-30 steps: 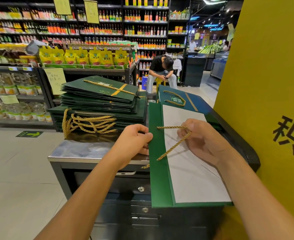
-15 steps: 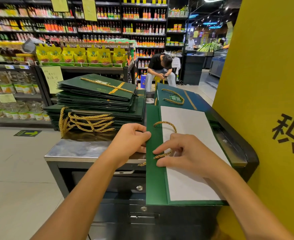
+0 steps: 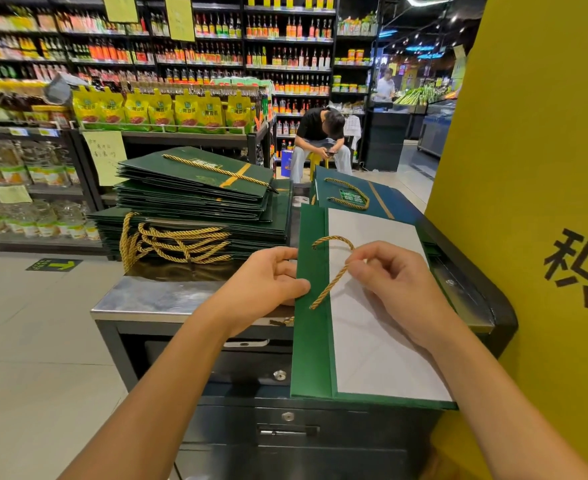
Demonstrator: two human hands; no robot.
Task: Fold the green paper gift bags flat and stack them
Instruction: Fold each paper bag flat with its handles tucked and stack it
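While the green bag lies flat on the counter at six o'clock, white lining upward, its left edge is gripped by the left hand, apparently so that the paper is kept from sliding. The gold rope handle is pinched between thumb and forefinger of the right hand, probably to be tucked inside before folding. At ten o'clock the stack of folded bags is seen; a further bag lies at twelve o'clock.

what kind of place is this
Most likely a supermarket: long shelves of bottled sauces, a rack of yellow pouches with price tags below, and leafy greens on a counter at the back right.
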